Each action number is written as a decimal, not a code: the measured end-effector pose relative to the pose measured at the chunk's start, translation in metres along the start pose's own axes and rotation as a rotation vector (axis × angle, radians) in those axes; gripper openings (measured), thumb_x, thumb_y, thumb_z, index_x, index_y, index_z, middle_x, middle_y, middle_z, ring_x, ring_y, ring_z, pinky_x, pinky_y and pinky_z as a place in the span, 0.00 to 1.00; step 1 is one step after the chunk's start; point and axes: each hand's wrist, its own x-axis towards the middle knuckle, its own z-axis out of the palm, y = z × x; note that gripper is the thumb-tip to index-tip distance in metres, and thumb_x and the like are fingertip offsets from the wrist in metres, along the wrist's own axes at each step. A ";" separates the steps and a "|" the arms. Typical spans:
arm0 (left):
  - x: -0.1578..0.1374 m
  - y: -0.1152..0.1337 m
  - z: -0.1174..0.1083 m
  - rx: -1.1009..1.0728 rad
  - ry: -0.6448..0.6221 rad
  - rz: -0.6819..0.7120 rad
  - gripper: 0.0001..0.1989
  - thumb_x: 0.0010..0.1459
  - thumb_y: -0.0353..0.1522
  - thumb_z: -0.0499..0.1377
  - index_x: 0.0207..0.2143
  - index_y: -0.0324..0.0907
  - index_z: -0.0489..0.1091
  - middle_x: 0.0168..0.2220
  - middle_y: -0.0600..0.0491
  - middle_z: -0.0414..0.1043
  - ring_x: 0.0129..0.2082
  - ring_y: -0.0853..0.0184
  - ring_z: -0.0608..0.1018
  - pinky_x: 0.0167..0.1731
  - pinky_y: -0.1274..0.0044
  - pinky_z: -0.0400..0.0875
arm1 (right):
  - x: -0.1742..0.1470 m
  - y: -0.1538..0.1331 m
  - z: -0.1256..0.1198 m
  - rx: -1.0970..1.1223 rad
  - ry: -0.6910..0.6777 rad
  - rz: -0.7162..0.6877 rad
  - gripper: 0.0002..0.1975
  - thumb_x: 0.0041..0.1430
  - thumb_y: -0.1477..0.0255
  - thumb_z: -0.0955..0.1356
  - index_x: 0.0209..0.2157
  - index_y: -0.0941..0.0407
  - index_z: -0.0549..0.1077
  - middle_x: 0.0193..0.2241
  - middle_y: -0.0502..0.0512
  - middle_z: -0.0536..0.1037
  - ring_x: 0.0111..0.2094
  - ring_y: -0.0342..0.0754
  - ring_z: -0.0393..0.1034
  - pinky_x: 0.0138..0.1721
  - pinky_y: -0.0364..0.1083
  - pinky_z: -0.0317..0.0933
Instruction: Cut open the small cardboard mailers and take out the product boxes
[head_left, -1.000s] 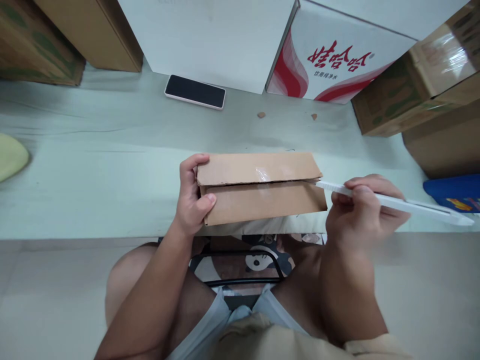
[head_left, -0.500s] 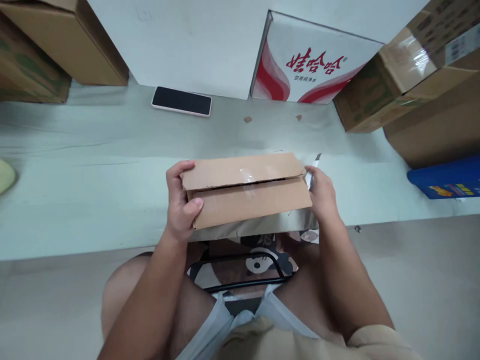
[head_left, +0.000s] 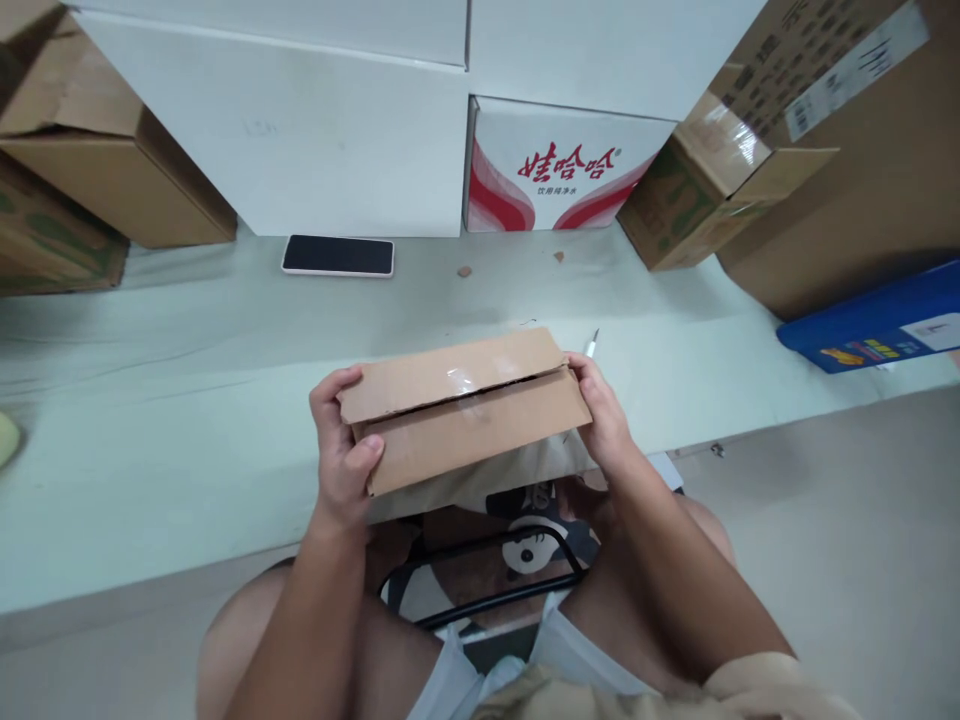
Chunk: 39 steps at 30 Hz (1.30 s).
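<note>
A brown cardboard box (head_left: 480, 425) is held between my two hands at the near edge of the table. Two flaps on its upper face leave a narrow dark gap between them, and a bit of clear tape shines at the middle. My left hand (head_left: 345, 445) grips the left end, thumb on the front flap and fingers round the back corner. At the right end, my right hand (head_left: 602, 410) is closed round the corner, its fingers partly hidden. Just beyond it a cutter knife (head_left: 592, 343) shows its blade and pale body, seemingly lying on the table.
A phone (head_left: 337, 256) lies on the pale green tablecloth (head_left: 187, 430), with small cardboard scraps (head_left: 465, 271) to its right. White boxes (head_left: 300, 140) and a red-and-white carton (head_left: 562, 170) stand behind. Brown cartons (head_left: 176, 190) flank them. A blue package (head_left: 870, 325) sits at right.
The camera view has tilted up and shifted, so more of the boxes at the back shows. Both hands keep their hold on the cardboard box.
</note>
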 end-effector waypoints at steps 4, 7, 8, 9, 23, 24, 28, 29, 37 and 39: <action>0.000 -0.001 0.002 -0.051 0.020 0.007 0.35 0.44 0.52 0.69 0.55 0.56 0.69 0.50 0.49 0.67 0.43 0.54 0.71 0.34 0.62 0.73 | -0.006 0.001 0.007 0.005 -0.014 0.016 0.32 0.59 0.39 0.60 0.51 0.48 0.69 0.51 0.58 0.77 0.54 0.55 0.72 0.57 0.56 0.68; 0.001 -0.001 0.003 -0.076 0.033 -0.011 0.36 0.43 0.52 0.70 0.55 0.55 0.69 0.50 0.49 0.67 0.44 0.55 0.71 0.35 0.62 0.74 | -0.007 0.005 0.005 0.014 -0.040 0.034 0.32 0.59 0.38 0.60 0.51 0.48 0.68 0.51 0.58 0.75 0.55 0.55 0.71 0.58 0.55 0.67; 0.001 -0.001 0.004 -0.089 0.035 -0.015 0.36 0.43 0.52 0.70 0.55 0.54 0.69 0.50 0.49 0.67 0.44 0.55 0.71 0.36 0.62 0.74 | -0.007 0.006 0.005 0.020 -0.044 0.035 0.32 0.59 0.38 0.60 0.51 0.48 0.68 0.52 0.58 0.75 0.55 0.55 0.70 0.57 0.55 0.67; 0.002 0.000 0.004 -0.103 0.031 -0.015 0.36 0.43 0.52 0.70 0.54 0.54 0.69 0.50 0.50 0.68 0.43 0.57 0.72 0.36 0.64 0.75 | -0.008 0.008 0.005 0.024 -0.046 0.033 0.32 0.59 0.38 0.60 0.51 0.48 0.67 0.52 0.58 0.75 0.55 0.55 0.70 0.57 0.55 0.67; 0.013 0.019 0.010 -0.011 0.354 0.152 0.16 0.53 0.45 0.66 0.37 0.46 0.70 0.35 0.54 0.72 0.37 0.65 0.74 0.39 0.73 0.70 | -0.018 -0.032 -0.008 -0.088 0.078 -0.425 0.20 0.66 0.54 0.65 0.31 0.51 0.80 0.32 0.57 0.80 0.39 0.55 0.75 0.45 0.58 0.69; 0.015 0.023 0.011 0.017 0.371 0.190 0.13 0.55 0.43 0.66 0.30 0.44 0.70 0.29 0.55 0.70 0.31 0.67 0.73 0.34 0.74 0.68 | -0.019 -0.036 -0.005 -0.033 0.046 -0.461 0.20 0.68 0.55 0.64 0.29 0.50 0.80 0.29 0.56 0.80 0.38 0.54 0.75 0.45 0.58 0.68; 0.017 0.047 0.013 0.030 0.273 0.284 0.16 0.60 0.36 0.62 0.20 0.43 0.67 0.19 0.57 0.65 0.22 0.69 0.69 0.27 0.74 0.65 | -0.020 -0.050 0.000 0.132 -0.196 -0.506 0.26 0.72 0.64 0.61 0.20 0.51 0.76 0.20 0.49 0.78 0.28 0.47 0.76 0.49 0.54 0.66; 0.017 0.051 0.013 0.039 0.237 0.285 0.16 0.61 0.36 0.62 0.20 0.44 0.69 0.19 0.56 0.67 0.22 0.69 0.70 0.28 0.73 0.67 | -0.018 -0.052 0.000 0.126 -0.257 -0.497 0.27 0.73 0.65 0.61 0.18 0.52 0.74 0.19 0.48 0.78 0.27 0.46 0.75 0.51 0.54 0.65; 0.019 0.062 -0.002 0.418 -0.326 0.264 0.24 0.69 0.48 0.50 0.40 0.49 0.83 0.54 0.49 0.80 0.55 0.54 0.76 0.58 0.59 0.68 | -0.009 -0.063 -0.008 -0.127 -0.503 -0.575 0.16 0.68 0.63 0.68 0.26 0.52 0.77 0.26 0.47 0.83 0.36 0.45 0.80 0.51 0.50 0.60; 0.019 0.062 -0.006 0.492 -0.425 0.272 0.28 0.69 0.50 0.45 0.40 0.51 0.83 0.59 0.49 0.75 0.60 0.51 0.71 0.62 0.57 0.64 | -0.009 -0.063 -0.008 -0.218 -0.519 -0.584 0.16 0.69 0.59 0.65 0.35 0.52 0.81 0.37 0.52 0.85 0.47 0.50 0.79 0.54 0.52 0.60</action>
